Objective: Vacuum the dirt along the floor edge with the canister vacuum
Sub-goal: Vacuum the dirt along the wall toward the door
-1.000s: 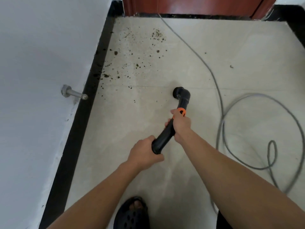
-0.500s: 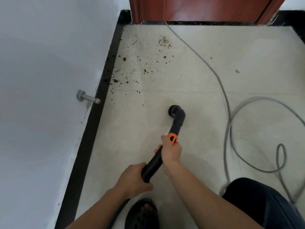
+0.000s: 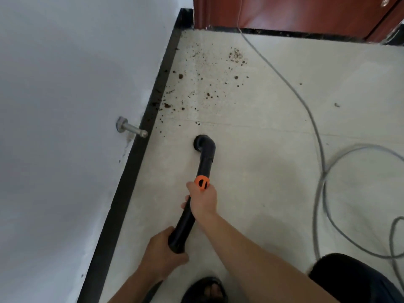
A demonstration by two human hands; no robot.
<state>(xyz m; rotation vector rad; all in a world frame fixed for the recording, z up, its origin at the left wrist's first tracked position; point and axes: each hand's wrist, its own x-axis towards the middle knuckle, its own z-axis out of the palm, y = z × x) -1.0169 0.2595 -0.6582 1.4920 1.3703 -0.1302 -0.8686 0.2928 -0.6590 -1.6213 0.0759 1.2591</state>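
Observation:
I hold a black vacuum wand (image 3: 205, 165) with both hands. My right hand (image 3: 203, 200) grips it just below an orange control, and my left hand (image 3: 161, 252) grips its rear end. The wand's bent nozzle (image 3: 201, 143) points down at the pale tile floor (image 3: 262, 193), a little short of a tile joint. Brown dirt crumbs (image 3: 196, 90) are scattered beyond the nozzle, thickest along the black skirting (image 3: 135, 167) on the left. The canister itself is out of sight.
A metal door stopper (image 3: 131, 129) sticks out of the white wall above the skirting. A grey cable (image 3: 314, 132) runs from the red-brown door (image 3: 284, 12) and loops at the right. My sandalled foot (image 3: 205, 290) and dark-clothed knee (image 3: 354, 278) are at the bottom.
The nozzle has shifted left, closer to the skirting and to the tile joint before the dirt. My view has shifted, with the wall corner and door now nearer.

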